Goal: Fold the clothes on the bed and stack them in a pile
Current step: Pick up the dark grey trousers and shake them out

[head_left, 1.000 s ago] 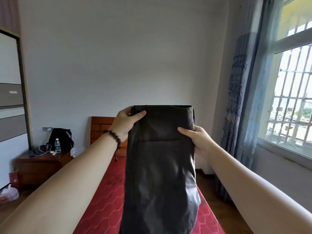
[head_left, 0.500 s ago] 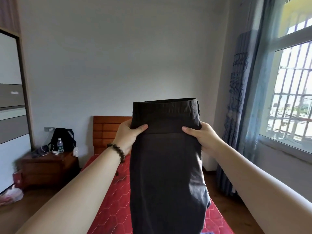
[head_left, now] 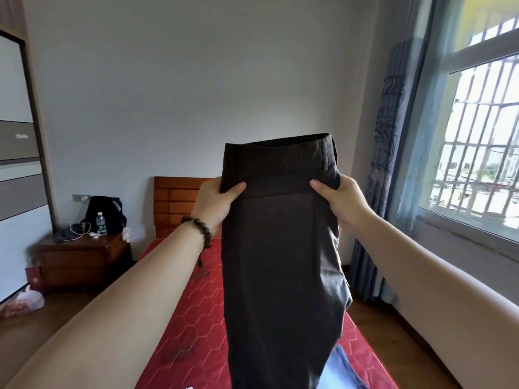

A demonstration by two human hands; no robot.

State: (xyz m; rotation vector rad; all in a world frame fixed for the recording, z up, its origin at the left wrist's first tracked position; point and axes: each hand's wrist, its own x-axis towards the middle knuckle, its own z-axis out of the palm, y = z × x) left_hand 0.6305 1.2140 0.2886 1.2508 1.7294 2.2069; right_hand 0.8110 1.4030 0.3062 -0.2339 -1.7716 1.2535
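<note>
Dark grey trousers (head_left: 280, 262) hang lengthwise, waistband uppermost, slightly creased.

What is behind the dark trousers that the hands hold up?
Behind the trousers are the red bed, part of its headboard and a blue garment. The rest is covered.

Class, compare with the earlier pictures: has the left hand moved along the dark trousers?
Yes. The left hand now grips the dark trousers below the waistband, lower than before.
</note>
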